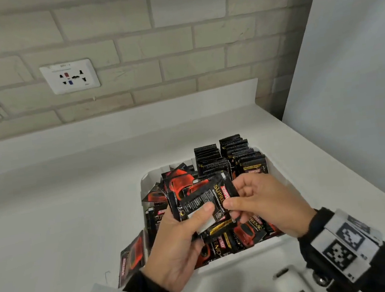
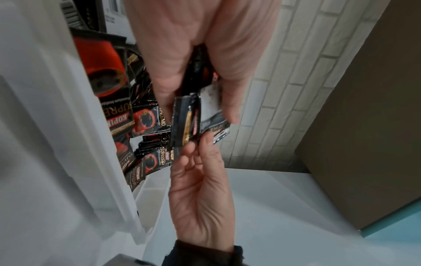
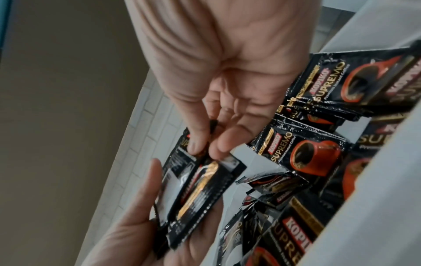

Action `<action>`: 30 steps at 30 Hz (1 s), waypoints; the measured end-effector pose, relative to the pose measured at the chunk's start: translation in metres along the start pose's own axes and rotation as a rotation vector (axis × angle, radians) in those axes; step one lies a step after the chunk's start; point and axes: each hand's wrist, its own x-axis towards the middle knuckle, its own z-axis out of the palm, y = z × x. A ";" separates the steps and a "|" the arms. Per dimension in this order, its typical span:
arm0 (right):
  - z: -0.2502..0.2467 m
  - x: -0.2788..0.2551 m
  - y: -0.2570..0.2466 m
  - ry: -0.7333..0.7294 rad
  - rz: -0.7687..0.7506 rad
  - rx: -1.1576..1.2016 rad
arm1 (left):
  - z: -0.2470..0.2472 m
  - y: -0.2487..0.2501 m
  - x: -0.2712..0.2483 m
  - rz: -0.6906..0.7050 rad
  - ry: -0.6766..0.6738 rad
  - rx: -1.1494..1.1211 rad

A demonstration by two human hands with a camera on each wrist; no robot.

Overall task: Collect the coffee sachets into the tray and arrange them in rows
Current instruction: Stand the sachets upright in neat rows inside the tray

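A white tray (image 1: 237, 253) sits on the white counter. At its back stand two upright rows of black coffee sachets (image 1: 212, 160), and a loose pile (image 1: 244, 233) fills the front. Above the pile, my left hand (image 1: 195, 220) holds a small stack of sachets (image 1: 202, 195) with its thumb on top. My right hand (image 1: 236, 196) pinches the stack's right edge between thumb and forefinger. In the right wrist view that pinch (image 3: 209, 147) closes on the stack (image 3: 198, 185). The left wrist view shows the left hand (image 2: 196, 104) gripping the stack (image 2: 184, 122).
One sachet (image 1: 132, 258) leans outside the tray's left wall. A brick wall with a socket plate (image 1: 70, 76) rises behind the counter (image 1: 50, 210), and a grey panel (image 1: 347, 80) stands at the right. A white moulded object (image 1: 285, 277) lies at the front edge.
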 end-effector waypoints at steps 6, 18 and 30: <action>0.006 -0.005 0.012 0.038 0.019 0.203 | -0.002 0.000 -0.007 -0.081 0.059 -0.109; -0.020 -0.012 0.011 0.276 -0.135 0.731 | -0.006 0.004 -0.005 0.001 0.274 -0.156; -0.010 -0.014 0.033 0.159 0.034 0.736 | -0.022 0.008 -0.005 0.108 0.316 -0.014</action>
